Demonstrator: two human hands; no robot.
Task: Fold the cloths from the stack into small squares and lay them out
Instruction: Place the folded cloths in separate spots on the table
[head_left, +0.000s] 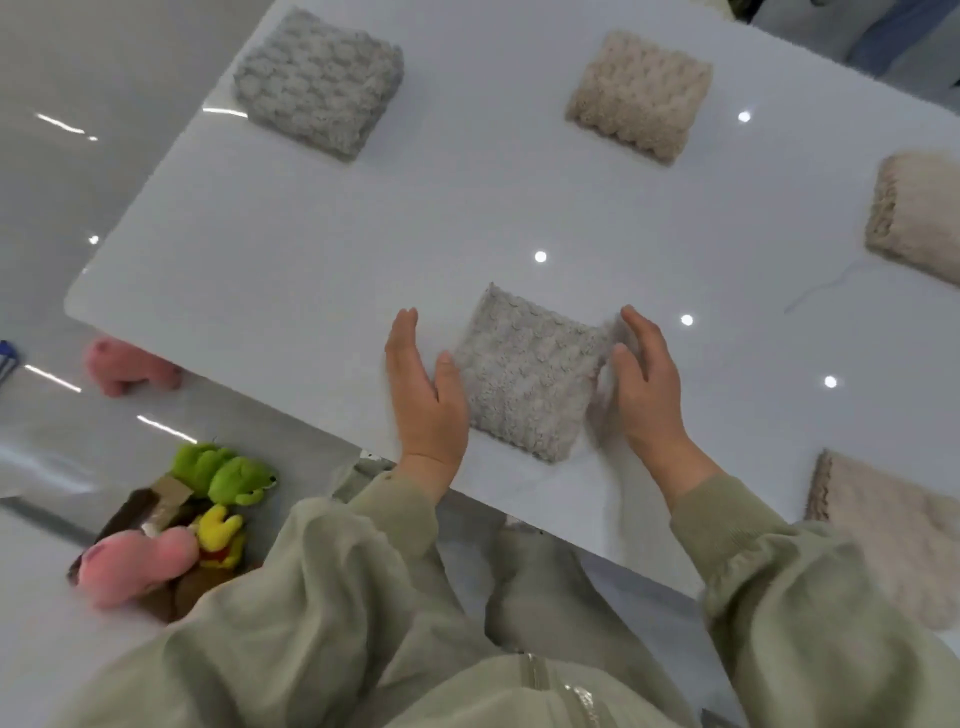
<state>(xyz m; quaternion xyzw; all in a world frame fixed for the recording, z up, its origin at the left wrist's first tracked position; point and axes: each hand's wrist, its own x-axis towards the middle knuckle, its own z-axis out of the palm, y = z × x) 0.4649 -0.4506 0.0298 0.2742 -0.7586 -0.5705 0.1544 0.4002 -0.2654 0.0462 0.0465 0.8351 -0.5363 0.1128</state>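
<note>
Both my hands flank the grey folded cloth (524, 374).
It lies on the white table (363, 249); my left hand (423, 387) and right hand (649, 384) stand edge-on either side of it, fingers straight, thumbs touching it. Well beyond it lies another grey square (319, 80).

I count two hands, my left hand (423, 387) and right hand (647, 384). There are two grey folded squares: the near grey square (530, 371) between my hands and the far grey square (319, 80) well beyond the left. Two beige squares: the far beige square (639, 93) ahead and the side beige square (914, 218) out right. One loose beige cloth (893, 530) is outside my right wrist. Left of my left arm are two pink plush toys (137, 566), one yellow plush toy (221, 535), and green plush (223, 473), number unclear. One table (311, 260).
</note>
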